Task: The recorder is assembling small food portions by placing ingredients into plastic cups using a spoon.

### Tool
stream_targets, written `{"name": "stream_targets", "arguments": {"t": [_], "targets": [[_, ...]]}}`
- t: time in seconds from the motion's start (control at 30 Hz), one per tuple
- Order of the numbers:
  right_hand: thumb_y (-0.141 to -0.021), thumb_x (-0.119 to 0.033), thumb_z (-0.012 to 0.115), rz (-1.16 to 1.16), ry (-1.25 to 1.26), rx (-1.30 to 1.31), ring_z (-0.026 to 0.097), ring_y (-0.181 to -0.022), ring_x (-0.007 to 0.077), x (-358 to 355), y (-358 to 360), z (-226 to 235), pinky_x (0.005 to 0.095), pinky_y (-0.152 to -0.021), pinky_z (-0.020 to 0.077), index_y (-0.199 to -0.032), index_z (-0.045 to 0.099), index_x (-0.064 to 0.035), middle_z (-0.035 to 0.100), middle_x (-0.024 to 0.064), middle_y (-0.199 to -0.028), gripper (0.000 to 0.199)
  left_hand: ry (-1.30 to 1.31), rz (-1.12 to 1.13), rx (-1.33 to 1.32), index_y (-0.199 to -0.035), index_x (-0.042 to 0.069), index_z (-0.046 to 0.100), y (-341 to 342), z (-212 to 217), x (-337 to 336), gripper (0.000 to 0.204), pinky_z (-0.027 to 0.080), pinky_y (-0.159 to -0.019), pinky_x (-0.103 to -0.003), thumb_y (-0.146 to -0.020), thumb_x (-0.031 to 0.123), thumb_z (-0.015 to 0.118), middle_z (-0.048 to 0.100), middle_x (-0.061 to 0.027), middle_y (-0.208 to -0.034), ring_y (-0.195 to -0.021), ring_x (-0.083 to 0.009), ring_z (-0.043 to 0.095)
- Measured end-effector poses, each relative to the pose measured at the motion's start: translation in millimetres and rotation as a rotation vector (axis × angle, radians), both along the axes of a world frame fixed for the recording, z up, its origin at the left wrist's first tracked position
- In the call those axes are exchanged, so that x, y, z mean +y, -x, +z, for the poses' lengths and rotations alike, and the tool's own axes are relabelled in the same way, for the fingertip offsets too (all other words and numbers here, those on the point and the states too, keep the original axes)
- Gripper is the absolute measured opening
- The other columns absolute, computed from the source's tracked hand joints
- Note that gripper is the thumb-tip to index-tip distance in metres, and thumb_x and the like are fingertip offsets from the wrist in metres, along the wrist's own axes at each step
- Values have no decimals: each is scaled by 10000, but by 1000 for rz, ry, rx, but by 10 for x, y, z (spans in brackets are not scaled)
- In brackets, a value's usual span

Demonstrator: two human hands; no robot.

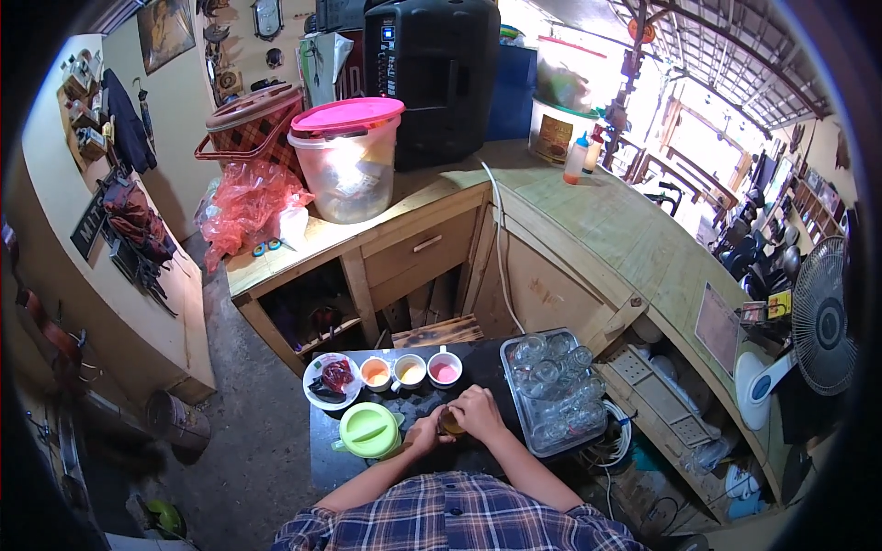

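Note:
Close in front of me, both hands meet at a small round container (450, 423) with something amber-brown showing in it; its exact kind is hard to make out. My left hand (424, 433) is closed around its left side. From the right, my right hand (479, 412) has its fingers curled over the rim, hiding part of it. Beside my left hand stands a pitcher with a light green lid (369, 430). Beyond my hands are an orange-filled cup (375, 372), a pale yellow-filled cup (409, 370) and a pink-filled cup (445, 369).
A white plate (316, 395) with dark red packets lies left of the cups. Right of my hands, a tray (542, 451) holds several clear glass jars. Behind stands a wooden counter (588, 220) with a pink-lidded bucket (344, 188) and a black speaker (432, 129). A fan (820, 317) is at right.

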State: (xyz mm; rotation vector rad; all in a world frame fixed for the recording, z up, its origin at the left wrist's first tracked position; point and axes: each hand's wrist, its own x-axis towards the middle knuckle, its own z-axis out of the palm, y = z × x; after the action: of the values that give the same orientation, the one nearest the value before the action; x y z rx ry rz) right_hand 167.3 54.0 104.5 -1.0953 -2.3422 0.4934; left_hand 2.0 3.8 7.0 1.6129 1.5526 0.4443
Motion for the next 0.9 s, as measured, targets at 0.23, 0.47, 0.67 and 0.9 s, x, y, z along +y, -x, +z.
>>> {"name": "stream_targets", "arguments": {"t": [0.23,0.47,0.67,0.9], "targets": [[-717,-190,695,-78,-35,-133,611,-808,247,-50,29,137,409,-741,453,-750,755,-101,678,75,-741,113,-45,6,-19,-1416,143,353,28,-99,-7,896,487,-874,-443,-685,339,832,641,-196,-1132,-1061,-378,612],[-728,-185,698,-154,-64,-260,608,-812,245,-59,59,163,400,-737,450,-744,751,-93,671,74,-724,107,-86,0,19,-1426,146,339,37,-64,-25,909,484,-878,-445,-687,347,829,642,-199,-1130,-1051,-379,616],[-727,-184,705,-117,-21,-287,601,-827,240,-76,65,199,399,-734,449,-737,748,-97,668,65,-732,97,-67,13,16,-1428,148,343,38,-66,-25,902,484,-882,-443,-694,357,823,643,-200,-1127,-1057,-380,614],[-720,-173,710,-129,-52,-256,604,-814,239,-49,26,111,403,-736,448,-755,749,-102,663,59,-752,89,-30,9,17,-1427,149,344,9,26,-14,899,484,-890,-441,-693,345,826,643,-194,-1133,-1071,-379,607]]}}
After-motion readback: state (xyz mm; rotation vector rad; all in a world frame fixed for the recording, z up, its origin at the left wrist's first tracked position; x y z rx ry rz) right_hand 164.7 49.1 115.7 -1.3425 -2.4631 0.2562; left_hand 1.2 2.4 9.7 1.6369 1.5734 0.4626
